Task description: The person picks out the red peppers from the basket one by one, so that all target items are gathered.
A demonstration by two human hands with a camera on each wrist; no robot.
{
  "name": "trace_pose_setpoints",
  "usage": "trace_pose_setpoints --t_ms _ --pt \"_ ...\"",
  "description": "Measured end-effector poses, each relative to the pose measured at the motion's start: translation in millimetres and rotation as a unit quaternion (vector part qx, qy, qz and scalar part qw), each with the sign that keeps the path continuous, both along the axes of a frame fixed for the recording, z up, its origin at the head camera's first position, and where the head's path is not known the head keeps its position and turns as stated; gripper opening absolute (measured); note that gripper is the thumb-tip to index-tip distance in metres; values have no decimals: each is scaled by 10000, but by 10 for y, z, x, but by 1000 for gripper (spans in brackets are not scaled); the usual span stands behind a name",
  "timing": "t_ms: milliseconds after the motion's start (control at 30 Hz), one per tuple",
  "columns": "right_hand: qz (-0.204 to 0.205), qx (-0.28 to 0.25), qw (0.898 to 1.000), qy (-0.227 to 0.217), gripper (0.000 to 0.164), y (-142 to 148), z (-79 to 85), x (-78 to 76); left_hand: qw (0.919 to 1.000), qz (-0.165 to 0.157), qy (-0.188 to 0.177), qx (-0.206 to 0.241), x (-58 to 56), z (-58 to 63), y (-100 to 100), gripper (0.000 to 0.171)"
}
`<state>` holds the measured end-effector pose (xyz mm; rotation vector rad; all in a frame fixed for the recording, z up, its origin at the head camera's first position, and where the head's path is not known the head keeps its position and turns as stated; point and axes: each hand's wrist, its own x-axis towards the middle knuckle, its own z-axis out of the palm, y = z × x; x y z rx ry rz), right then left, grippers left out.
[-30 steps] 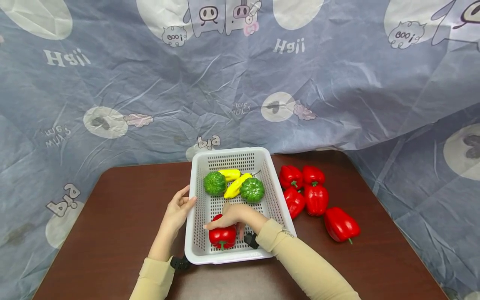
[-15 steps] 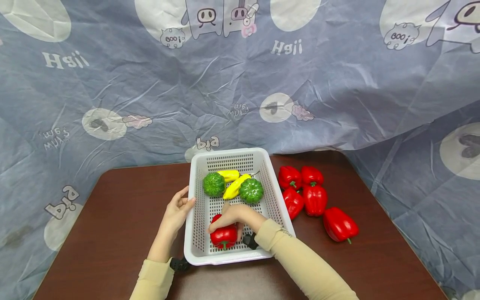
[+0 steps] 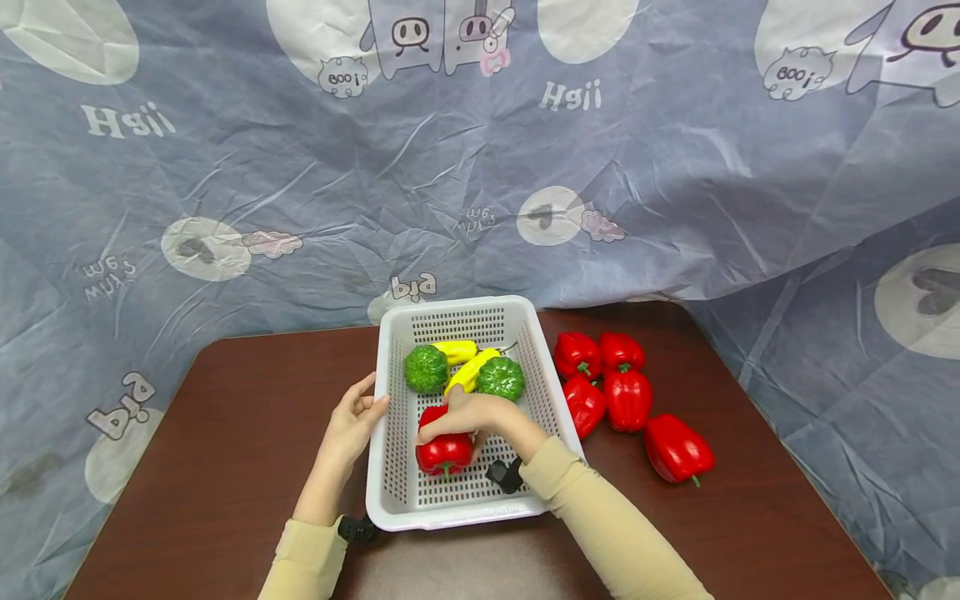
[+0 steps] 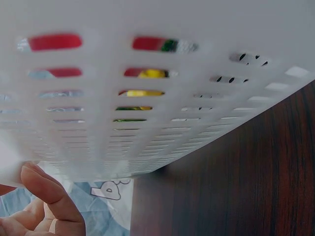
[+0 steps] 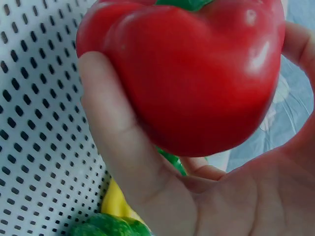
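Note:
A white perforated plastic basket (image 3: 397,503) stands on the table. My left hand (image 3: 355,421) holds the basket's left rim; in the left wrist view its curled fingers (image 4: 51,196) meet the rim from outside. Inside the basket, my right hand (image 3: 472,416) grips a red bell pepper (image 3: 444,454) near the front left. Fingers and thumb lie on opposite sides of that bell pepper in the right wrist view. Farther back in the basket lie a green round ribbed vegetable (image 3: 426,369), another green one (image 3: 501,379) and two yellow peppers (image 3: 472,372).
Right of the basket, several red bell peppers (image 3: 627,400) lie grouped on the brown table (image 3: 255,442). One more bell pepper (image 3: 678,448) lies apart, nearer the right edge. A blue-grey printed cloth (image 3: 337,183) hangs behind the table.
My right hand has moved the red bell pepper slightly away from the basket's front wall, toward the yellow peppers. The left hand keeps its place on the rim.

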<state>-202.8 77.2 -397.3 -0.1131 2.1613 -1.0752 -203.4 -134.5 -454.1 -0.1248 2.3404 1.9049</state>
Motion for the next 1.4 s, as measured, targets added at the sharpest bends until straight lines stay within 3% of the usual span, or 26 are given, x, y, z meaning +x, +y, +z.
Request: trace_pose_setpoints --t_ms 133,333,600,933,1400 --pt "-160 -276 9994 142 77 55 91 15 10000 2 -20 -15 4 1 1 58" --pt "-226 -393 9961 752 78 170 286 94 10000 -45 -60 -35 16 21 -10 60" --pt "-763 -752 9885 1063 75 411 382 208 9998 -65 -142 -83 33 22 4 61" --pt "-1231 -1408 9705 1522 73 812 465 400 9997 -93 -149 -185 22 24 -6 60" --pt "-1926 -1647 9444 2093 74 1431 579 585 9996 -131 -206 -172 21 47 -6 59"
